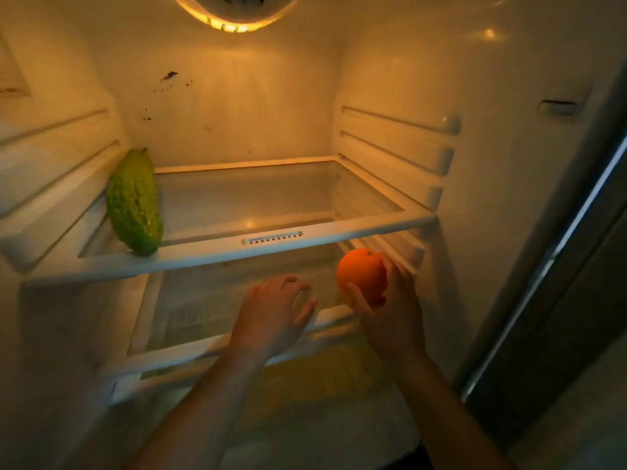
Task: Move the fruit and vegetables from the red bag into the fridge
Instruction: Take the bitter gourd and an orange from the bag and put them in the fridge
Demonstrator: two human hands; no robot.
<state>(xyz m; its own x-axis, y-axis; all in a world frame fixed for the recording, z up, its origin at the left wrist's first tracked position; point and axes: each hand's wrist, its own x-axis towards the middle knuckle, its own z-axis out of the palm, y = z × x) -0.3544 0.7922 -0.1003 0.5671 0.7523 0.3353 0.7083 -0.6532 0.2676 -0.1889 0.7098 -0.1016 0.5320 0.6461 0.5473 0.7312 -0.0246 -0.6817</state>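
the right grip (390, 313) is clamped round the orange (362, 274), cupping it from beneath just below the rim of the upper shelf (271, 239), likely to set it on the lower shelf (190, 300). the left grip (271, 313), spread and empty, hovers over that shelf's front. a bitter gourd (135, 201) lies far left on the upper shelf, out of the way.

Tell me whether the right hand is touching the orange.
Touching. The head view shows the right hand with thumb and fingers curled round the orange, with no gap between them, and holding it up just below the upper shelf.
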